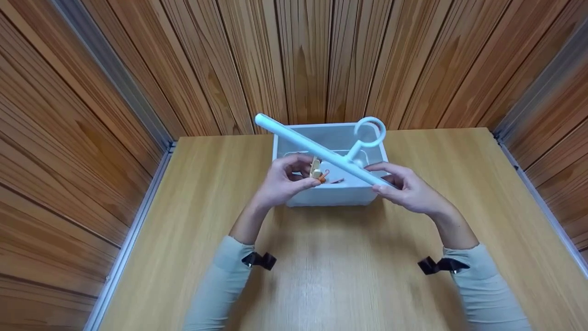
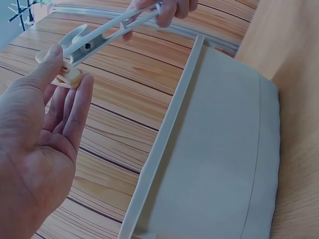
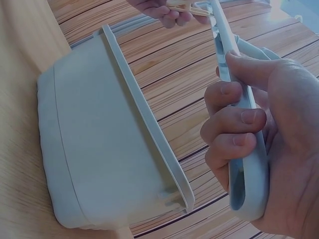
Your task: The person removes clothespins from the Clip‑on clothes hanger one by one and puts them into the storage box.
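Observation:
Over the white bin (image 1: 333, 196), my right hand (image 1: 409, 187) grips one end of a pale blue plastic hanger (image 1: 298, 138) with a ring-shaped hook. The hanger slants up to the far left, and its underside looks hollow in the right wrist view (image 3: 256, 174). My left hand (image 1: 285, 181) pinches a beige clothespin (image 2: 70, 75) between thumb and fingertips, close to the hanger's bar. Whether clothespin and bar touch, I cannot tell. Beside the left thumb shows a small orange piece (image 1: 323, 178); whether it is held or lies in the bin is unclear.
Inside the bin lie a small dark thin item (image 1: 337, 180) and pale wire-like pieces (image 1: 365, 157), partly hidden by the hanger. The bin stands on a wooden table (image 1: 317, 271), near the wood-plank back wall (image 1: 303, 59). Metal rails (image 1: 138, 220) edge both sides.

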{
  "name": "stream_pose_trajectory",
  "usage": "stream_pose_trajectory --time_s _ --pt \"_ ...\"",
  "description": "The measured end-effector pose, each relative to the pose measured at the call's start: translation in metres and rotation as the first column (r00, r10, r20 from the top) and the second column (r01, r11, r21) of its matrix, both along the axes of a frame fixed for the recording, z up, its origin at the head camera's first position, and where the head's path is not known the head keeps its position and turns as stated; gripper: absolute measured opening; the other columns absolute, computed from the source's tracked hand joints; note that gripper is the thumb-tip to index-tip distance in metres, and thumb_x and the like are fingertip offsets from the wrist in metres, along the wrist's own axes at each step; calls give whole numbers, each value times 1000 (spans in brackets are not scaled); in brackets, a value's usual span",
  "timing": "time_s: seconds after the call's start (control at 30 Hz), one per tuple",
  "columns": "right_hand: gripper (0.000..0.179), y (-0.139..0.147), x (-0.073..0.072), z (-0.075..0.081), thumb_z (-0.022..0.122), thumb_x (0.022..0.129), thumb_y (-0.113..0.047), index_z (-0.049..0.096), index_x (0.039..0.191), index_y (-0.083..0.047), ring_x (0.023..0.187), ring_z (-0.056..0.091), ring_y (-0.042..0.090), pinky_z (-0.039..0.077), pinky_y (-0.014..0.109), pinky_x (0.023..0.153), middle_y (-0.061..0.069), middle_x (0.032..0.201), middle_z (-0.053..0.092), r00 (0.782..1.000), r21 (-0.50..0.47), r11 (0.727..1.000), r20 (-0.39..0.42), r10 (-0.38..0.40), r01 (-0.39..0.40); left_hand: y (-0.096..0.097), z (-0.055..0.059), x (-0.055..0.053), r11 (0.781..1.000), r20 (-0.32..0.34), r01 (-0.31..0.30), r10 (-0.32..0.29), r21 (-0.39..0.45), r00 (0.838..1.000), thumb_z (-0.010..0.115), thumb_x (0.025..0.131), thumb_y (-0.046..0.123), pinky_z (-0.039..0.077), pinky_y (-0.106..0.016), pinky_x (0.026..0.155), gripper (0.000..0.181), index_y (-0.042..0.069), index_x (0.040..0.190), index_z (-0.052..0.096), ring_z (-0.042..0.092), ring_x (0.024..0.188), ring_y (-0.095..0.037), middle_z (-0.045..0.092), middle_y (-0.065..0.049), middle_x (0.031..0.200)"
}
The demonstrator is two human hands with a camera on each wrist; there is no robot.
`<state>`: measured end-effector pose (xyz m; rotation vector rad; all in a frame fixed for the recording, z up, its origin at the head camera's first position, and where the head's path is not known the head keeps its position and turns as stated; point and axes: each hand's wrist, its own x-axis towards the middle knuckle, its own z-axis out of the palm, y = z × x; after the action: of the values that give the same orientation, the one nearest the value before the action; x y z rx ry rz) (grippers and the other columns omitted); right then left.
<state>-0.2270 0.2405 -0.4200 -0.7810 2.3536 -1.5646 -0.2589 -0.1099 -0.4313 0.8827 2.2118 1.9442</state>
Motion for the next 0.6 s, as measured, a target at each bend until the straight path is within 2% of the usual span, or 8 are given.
stream_pose_trajectory --time_s 0.2,0.4,0.6 --pt "39 4 -1 -2 64 110 -1 61 148 3 64 49 8 45 23 60 -9 77 54 1000 20 1000 0 -7 7 -4 -1 0 999 2 17 -17 -32 1000 86 96 0 62 -21 87 41 -9 134 72 71 96 -8 76 -30 115" --pt "40 13 1 -2 62 110 1 58 149 4 58 44 8 40 24 54 -10 73 53 999 5 1000 21 -30 30 -11 -5 0 996 10 30 -29 -85 1000 87 95 1 59 -25 88 41 -6 134 75 69 96 -7 77 -26 116" --pt "39 20 1 -3 61 111 1 59 150 2 56 44 10 41 24 53 -10 71 53 999 2 1000 25 -29 29 -14 -3 -7 983 41 56 -50 -174 998 88 98 9 58 -27 92 43 -2 137 75 68 101 -12 77 -22 119"
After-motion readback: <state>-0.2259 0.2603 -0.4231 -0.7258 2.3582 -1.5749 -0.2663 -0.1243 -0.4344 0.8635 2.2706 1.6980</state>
